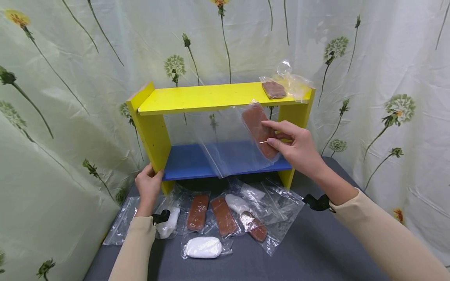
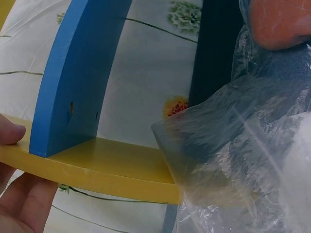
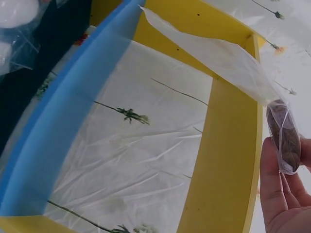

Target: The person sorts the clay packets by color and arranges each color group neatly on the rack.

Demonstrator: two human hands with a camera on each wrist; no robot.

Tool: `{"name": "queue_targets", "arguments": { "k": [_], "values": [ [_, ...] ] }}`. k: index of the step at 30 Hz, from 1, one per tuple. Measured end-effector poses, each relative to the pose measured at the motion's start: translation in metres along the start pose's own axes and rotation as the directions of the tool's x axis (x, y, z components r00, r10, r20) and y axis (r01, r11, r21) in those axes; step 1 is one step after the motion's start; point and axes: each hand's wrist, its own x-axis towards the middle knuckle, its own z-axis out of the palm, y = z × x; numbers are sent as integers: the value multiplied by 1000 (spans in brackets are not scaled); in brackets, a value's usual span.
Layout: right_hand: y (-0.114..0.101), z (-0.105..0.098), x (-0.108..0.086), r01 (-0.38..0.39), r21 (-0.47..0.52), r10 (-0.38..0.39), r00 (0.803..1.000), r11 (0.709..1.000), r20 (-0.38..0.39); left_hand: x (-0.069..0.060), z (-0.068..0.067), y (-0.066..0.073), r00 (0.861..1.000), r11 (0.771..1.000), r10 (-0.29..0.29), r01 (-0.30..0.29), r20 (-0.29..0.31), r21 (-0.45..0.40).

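My right hand (image 1: 299, 146) pinches a clear plastic bag with a flat brown block (image 1: 256, 123) inside, held up before the shelf's right half. The bag's loose part (image 3: 209, 58) stretches left from the block. At the lower left, my left hand (image 1: 149, 187) grips the yellow side panel (image 1: 151, 136) of a small yellow and blue shelf. In the left wrist view the thumb (image 2: 10, 132) lies on one face of that panel and fingers (image 2: 34, 199) on the other, beside the blue board (image 2: 73, 87).
On the yellow top board (image 1: 200, 95) lies another bagged brown block (image 1: 274, 89). Several bagged brown blocks (image 1: 198, 212) and bagged white lumps (image 1: 204, 247) lie on the dark tabletop (image 1: 299, 249) before the shelf. A flower-printed curtain (image 1: 140, 47) hangs behind.
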Motion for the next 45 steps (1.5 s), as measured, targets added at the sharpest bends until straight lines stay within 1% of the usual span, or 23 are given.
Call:
{"name": "queue_targets", "arguments": {
  "k": [3, 6, 13, 21, 24, 27, 31, 35, 37, 40, 43, 45],
  "values": [
    [-11, 0, 11, -2, 8, 2, 1000, 1000, -27, 0, 0, 1, 1000, 1000, 5, -5, 2, 13],
    [-15, 0, 22, -9, 6, 10, 999, 1000, -46, 0, 1, 1, 1000, 1000, 1, -1, 4, 16],
    [-17, 4, 42, -33, -26, 31, 997, 999, -71, 0, -1, 0, 1000, 1000, -7, 7, 0, 16],
    [-19, 12, 63, -39, -8, 38, 994, 999, -102, 0, -4, -2, 1000, 999, -23, 23, -6, 29],
    [-22, 12, 73, -34, -10, 33, 992, 999, -124, 0, -4, -1, 1000, 1000, -12, 12, -2, 25],
    [-22, 11, 83, -50, -24, 46, 991, 998, -126, 1, -3, 1, 1000, 1000, 4, -4, 4, 16],
    [-9, 9, 99, -121, 7, 121, 990, 993, -76, 0, -2, 1, 1000, 1000, 8, -8, 2, 8],
    [6, 3, 118, -190, 86, 190, 982, 978, 18, 0, -1, -1, 1000, 1000, 8, -7, -7, 13],
    [9, -1, 128, -233, 133, 225, 972, 963, 72, 0, -1, -1, 1000, 1000, 10, -10, -11, 14],
    [10, -7, 141, -310, 192, 288, 948, 931, 133, 0, 0, -1, 1000, 1000, 9, -9, -10, 11],
    [11, -10, 150, -361, 222, 332, 930, 906, 158, 0, 0, 0, 1000, 1000, 10, -10, -9, 6],
    [12, -12, 154, -386, 206, 359, 920, 899, 158, -1, 1, 1, 1000, 1000, 20, -20, -6, 0]
  ]
}}
